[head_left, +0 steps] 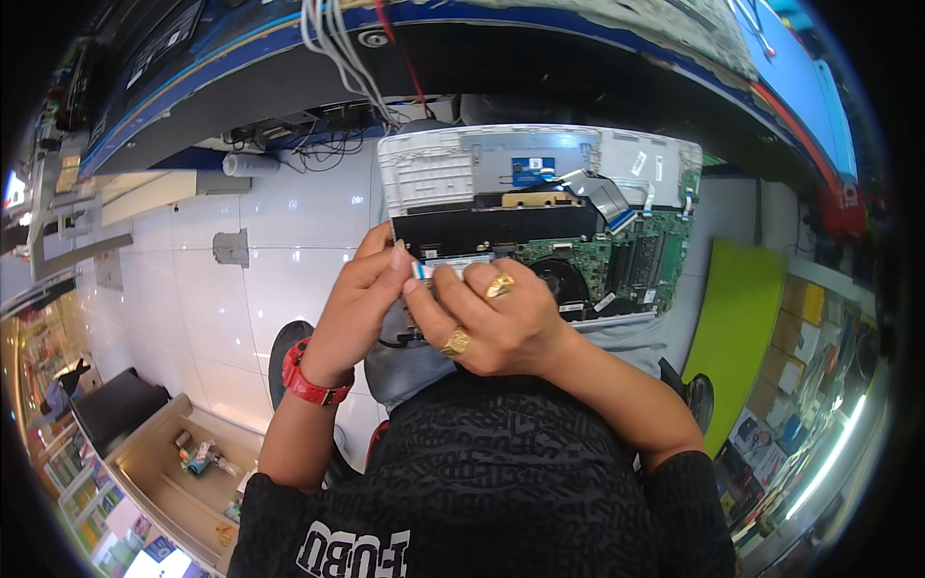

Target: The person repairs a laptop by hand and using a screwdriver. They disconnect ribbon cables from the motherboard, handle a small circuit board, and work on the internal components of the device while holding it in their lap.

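An opened laptop base lies across my lap, its inner side facing up. Its green circuit board and black round fan are on the right. My left hand, with a red watch at the wrist, is closed on the base's left edge, thumb on top and fingers partly hidden behind. Over the near left part, my right hand, wearing two gold-coloured rings, is closed with its fingertips at a small white-and-blue flat ribbon cable. A wider dark ribbon cable curls up over the base's middle.
Beyond the laptop runs a dark bench front, with white cables hanging over it. A green panel stands at the right beside shelves of boxes. Pale floor tiles and an open wooden drawer are at the left.
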`<action>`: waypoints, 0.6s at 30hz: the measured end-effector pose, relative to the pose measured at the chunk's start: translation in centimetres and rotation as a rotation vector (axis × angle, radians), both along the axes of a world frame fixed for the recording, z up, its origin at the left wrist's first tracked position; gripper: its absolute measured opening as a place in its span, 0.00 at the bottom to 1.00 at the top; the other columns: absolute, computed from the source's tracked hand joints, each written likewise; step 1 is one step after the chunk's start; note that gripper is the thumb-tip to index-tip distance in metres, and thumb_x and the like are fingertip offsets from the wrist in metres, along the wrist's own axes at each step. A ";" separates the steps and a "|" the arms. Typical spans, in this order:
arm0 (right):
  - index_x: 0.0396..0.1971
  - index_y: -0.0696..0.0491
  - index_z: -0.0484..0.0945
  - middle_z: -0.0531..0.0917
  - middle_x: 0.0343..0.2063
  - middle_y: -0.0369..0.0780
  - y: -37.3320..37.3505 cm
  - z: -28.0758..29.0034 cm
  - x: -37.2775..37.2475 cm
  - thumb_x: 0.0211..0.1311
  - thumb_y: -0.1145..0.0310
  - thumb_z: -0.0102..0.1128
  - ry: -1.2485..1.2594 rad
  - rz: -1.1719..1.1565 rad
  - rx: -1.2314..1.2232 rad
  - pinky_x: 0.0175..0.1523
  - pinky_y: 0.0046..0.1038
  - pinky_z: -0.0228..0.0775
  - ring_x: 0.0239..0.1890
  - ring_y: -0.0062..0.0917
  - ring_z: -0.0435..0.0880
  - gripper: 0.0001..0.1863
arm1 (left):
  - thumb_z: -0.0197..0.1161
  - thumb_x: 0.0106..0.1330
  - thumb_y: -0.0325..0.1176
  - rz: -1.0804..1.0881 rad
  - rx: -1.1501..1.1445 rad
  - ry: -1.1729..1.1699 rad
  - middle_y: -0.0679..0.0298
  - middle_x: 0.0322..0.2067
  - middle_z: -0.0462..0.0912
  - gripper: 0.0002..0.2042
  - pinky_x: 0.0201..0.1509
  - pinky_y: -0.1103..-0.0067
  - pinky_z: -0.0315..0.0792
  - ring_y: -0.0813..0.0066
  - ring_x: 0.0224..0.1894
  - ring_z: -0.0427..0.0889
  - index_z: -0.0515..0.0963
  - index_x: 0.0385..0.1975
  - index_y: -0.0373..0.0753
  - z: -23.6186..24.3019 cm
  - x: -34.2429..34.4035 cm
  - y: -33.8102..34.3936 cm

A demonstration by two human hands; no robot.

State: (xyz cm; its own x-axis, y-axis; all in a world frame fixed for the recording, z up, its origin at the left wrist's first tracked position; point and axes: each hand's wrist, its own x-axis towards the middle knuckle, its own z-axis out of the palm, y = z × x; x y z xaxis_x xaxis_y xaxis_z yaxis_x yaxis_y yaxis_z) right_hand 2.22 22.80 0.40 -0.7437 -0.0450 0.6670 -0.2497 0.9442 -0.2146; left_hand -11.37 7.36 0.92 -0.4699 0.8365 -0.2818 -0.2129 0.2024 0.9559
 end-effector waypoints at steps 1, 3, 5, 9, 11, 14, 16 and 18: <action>0.46 0.54 0.84 0.85 0.34 0.38 -0.3 -0.3 0.0 0.55 0.67 0.68 -0.001 -0.005 -0.011 0.30 0.25 0.72 0.28 0.22 0.79 0.18 | 0.51 0.84 0.42 -0.020 -0.016 -0.005 0.56 0.63 0.74 0.21 0.69 0.72 0.65 0.67 0.63 0.74 0.83 0.40 0.29 0.1 -0.3 -0.1; 0.45 0.54 0.85 0.85 0.35 0.38 -0.7 -0.6 0.1 0.55 0.67 0.67 -0.003 -0.015 -0.033 0.31 0.25 0.72 0.29 0.22 0.79 0.17 | 0.54 0.83 0.40 -0.061 -0.047 -0.014 0.57 0.62 0.74 0.19 0.68 0.73 0.65 0.69 0.61 0.74 0.83 0.40 0.28 0.4 -0.6 0.2; 0.44 0.55 0.85 0.86 0.36 0.39 -0.5 -0.4 0.3 0.55 0.68 0.66 -0.052 -0.026 -0.092 0.37 0.29 0.77 0.34 0.28 0.83 0.16 | 0.58 0.80 0.36 -0.027 -0.092 -0.052 0.59 0.60 0.74 0.15 0.67 0.74 0.65 0.70 0.60 0.74 0.83 0.38 0.29 0.3 -0.4 0.2; 0.46 0.58 0.83 0.86 0.41 0.43 2.2 -0.2 2.4 0.48 0.78 0.73 -0.076 -0.080 -0.297 0.46 0.39 0.79 0.41 0.38 0.86 0.21 | 0.60 0.79 0.35 -0.088 -0.163 0.086 0.57 0.60 0.73 0.13 0.68 0.73 0.65 0.68 0.60 0.74 0.83 0.37 0.30 0.2 -0.4 -0.1; 0.48 0.57 0.85 0.85 0.41 0.43 3.7 -0.9 5.1 0.53 0.79 0.71 -0.075 -0.281 -0.315 0.50 0.41 0.75 0.44 0.39 0.84 0.19 | 0.61 0.78 0.35 -0.110 -0.184 0.163 0.56 0.61 0.72 0.13 0.69 0.72 0.64 0.66 0.61 0.73 0.83 0.37 0.31 0.2 0.1 -0.4; 0.47 0.58 0.83 0.85 0.39 0.44 5.0 -1.4 8.6 0.54 0.81 0.72 -0.098 -0.439 -0.390 0.48 0.41 0.73 0.42 0.41 0.83 0.18 | 0.62 0.78 0.35 -0.155 -0.231 0.195 0.53 0.63 0.71 0.12 0.70 0.70 0.64 0.62 0.64 0.72 0.83 0.38 0.31 0.4 0.8 -0.9; 0.45 0.57 0.83 0.84 0.37 0.43 4.9 -1.5 9.8 0.54 0.80 0.72 -0.142 -0.452 -0.391 0.48 0.40 0.73 0.41 0.41 0.82 0.16 | 0.61 0.78 0.35 -0.165 -0.264 0.198 0.52 0.65 0.71 0.12 0.71 0.70 0.63 0.60 0.65 0.72 0.82 0.38 0.31 0.4 1.2 -1.3; 0.43 0.57 0.84 0.84 0.36 0.42 4.4 -1.8 10.7 0.54 0.80 0.73 -0.196 -0.448 -0.386 0.48 0.40 0.72 0.40 0.40 0.82 0.15 | 0.61 0.78 0.34 -0.153 -0.256 0.246 0.50 0.66 0.70 0.12 0.70 0.69 0.63 0.59 0.66 0.72 0.82 0.38 0.30 0.4 1.3 -1.6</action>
